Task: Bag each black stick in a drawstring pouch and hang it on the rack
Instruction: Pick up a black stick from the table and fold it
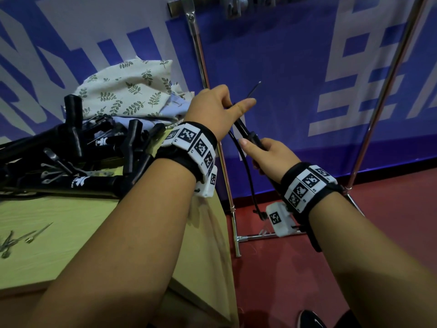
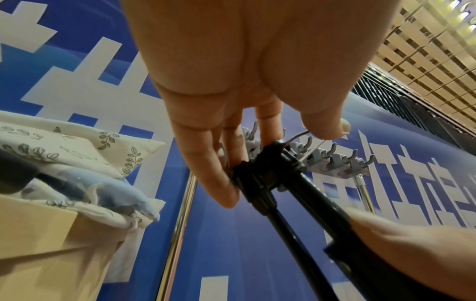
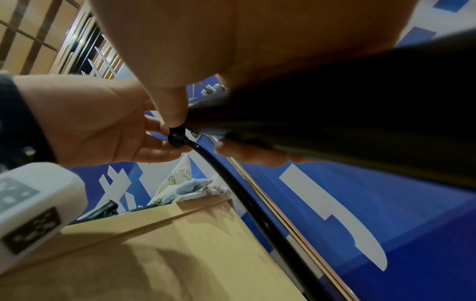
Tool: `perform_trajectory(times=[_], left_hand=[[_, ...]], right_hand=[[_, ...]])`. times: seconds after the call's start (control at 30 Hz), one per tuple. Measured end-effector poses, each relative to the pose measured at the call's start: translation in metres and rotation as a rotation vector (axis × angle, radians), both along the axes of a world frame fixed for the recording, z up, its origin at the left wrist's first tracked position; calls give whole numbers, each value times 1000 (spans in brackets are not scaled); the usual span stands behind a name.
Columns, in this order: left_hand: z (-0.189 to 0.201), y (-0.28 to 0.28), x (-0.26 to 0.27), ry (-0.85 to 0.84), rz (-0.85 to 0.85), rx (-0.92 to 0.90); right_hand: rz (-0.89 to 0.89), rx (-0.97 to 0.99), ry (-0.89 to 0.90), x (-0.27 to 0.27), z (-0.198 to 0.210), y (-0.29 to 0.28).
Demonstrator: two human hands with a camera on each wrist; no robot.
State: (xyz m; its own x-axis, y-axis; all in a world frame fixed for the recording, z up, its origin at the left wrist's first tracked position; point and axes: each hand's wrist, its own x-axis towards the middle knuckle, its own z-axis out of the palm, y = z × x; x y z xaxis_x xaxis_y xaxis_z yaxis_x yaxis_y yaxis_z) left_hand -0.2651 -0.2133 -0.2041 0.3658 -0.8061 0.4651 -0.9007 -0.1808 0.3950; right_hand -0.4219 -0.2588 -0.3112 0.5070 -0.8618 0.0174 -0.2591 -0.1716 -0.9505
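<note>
Both hands hold one black stick [image 1: 244, 131] in the air off the bench [image 1: 71, 223] edge, before the rack [image 1: 203, 74]. Left hand [image 1: 212, 107] fingers pinch its upper joint; right hand [image 1: 269, 157] is wrapped round the shaft lower down. Stick looks stiff and light, smooth, with a thin wire tip and a trailing cord likely to snag; best gripped mid-shaft. Pouches [image 1: 127, 93] lie heaped behind a tangle of sticks [image 1: 78, 147].

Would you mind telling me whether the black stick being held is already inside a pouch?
Not yet. The black stick is bare between the left hand and right hand; the leaf-print pouches lie on the table.
</note>
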Motion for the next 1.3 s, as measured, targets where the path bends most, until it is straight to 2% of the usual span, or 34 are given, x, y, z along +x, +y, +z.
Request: perform_trajectory(times=[0.27,0.43,0.67,0.93,1.07,1.2,1.3], left_hand=[[-13,0,-12,162,-97,110],[-12,1,-14,178,-127,104],[-12,4,-5,277,-71,67],[-17,-1,9,292,34,7],[-20,-4,8,476,77,14],[-14,-3,2,712,-59,140],[-14,-2,-4,780,-144,155]], right_hand=[[8,22,3,4,2,0],[19,66,-29,7,-1,-2],[30,46,-18,13,-4,-10],[29,141,-277,19,0,-10],[34,128,-354,21,6,-8],[19,111,-436,18,14,-6],[-8,66,-478,13,16,-8]])
